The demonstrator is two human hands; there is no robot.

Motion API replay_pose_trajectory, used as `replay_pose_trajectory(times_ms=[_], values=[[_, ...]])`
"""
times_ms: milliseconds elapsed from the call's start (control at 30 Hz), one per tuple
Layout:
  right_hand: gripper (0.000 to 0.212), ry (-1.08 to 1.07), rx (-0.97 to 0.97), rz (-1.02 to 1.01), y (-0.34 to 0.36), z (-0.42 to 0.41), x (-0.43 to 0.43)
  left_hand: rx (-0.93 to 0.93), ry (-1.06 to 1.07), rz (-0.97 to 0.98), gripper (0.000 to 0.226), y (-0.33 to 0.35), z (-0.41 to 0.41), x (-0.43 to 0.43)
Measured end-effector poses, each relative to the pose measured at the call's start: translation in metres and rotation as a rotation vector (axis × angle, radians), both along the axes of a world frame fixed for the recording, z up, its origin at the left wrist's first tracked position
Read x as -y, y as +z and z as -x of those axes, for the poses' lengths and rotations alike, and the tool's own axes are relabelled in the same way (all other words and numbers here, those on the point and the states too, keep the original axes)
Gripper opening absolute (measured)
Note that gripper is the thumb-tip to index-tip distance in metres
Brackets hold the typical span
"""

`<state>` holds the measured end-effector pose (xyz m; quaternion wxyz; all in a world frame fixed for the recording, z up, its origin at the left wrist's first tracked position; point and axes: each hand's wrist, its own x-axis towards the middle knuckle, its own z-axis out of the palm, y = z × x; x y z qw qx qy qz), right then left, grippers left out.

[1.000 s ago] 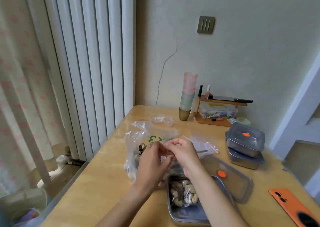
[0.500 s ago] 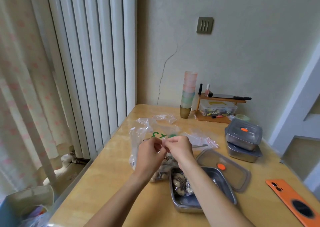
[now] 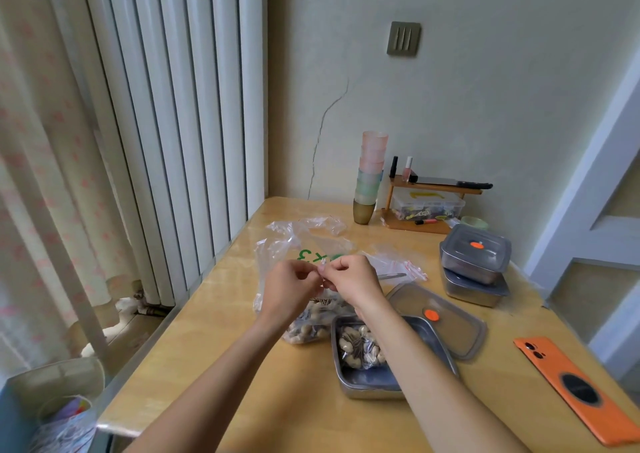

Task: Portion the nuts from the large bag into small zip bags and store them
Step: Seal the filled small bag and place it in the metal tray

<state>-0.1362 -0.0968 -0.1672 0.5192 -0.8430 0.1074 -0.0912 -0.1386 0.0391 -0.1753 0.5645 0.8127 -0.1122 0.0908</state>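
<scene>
Both hands met above the tabletop (image 3: 242,366), the left hand (image 3: 294,288) and right hand (image 3: 353,279) each pinching, fingertips almost touching, the top edge of a small clear zip bag (image 3: 322,266); how full it was could not be told. Beneath them lay the large bag (image 3: 277,248), clear with green print, nuts (image 3: 304,328) pooled at its near end. Just right of it stood an open steel container (image 3: 360,392) holding a filled small bag (image 3: 360,345), its lid (image 3: 450,317) alongside. Spare zip bags (image 3: 398,262) lay behind the hands.
</scene>
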Motion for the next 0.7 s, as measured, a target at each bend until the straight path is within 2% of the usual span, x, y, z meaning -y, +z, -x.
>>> replay_pose_trajectory(times_ms=[233, 367, 467, 600, 700], values=[[0.033, 0.033, -0.027, 0.014, 0.004, -0.001, -0.001, -0.046, -0.009, 0.036, 0.02, -0.001, -0.004, -0.005], [0.023, 0.041, -0.017, 0.02, 0.003, -0.002, 0.005, 0.017, -0.096, -0.097, 0.002, -0.003, -0.006, -0.006], [0.018, 0.072, -0.022, 0.068, 0.004, 0.0, 0.011, 0.03, -0.134, -0.152, 0.014, -0.002, -0.008, -0.009], [0.019, 0.132, -0.021, 0.094, 0.009, 0.002, 0.015, -0.1, -0.171, 0.024, 0.008, 0.001, -0.013, -0.014], [0.02, 0.135, -0.004, 0.078, 0.011, 0.004, 0.015, -0.175, -0.168, 0.117, 0.011, 0.001, -0.014, -0.014]])
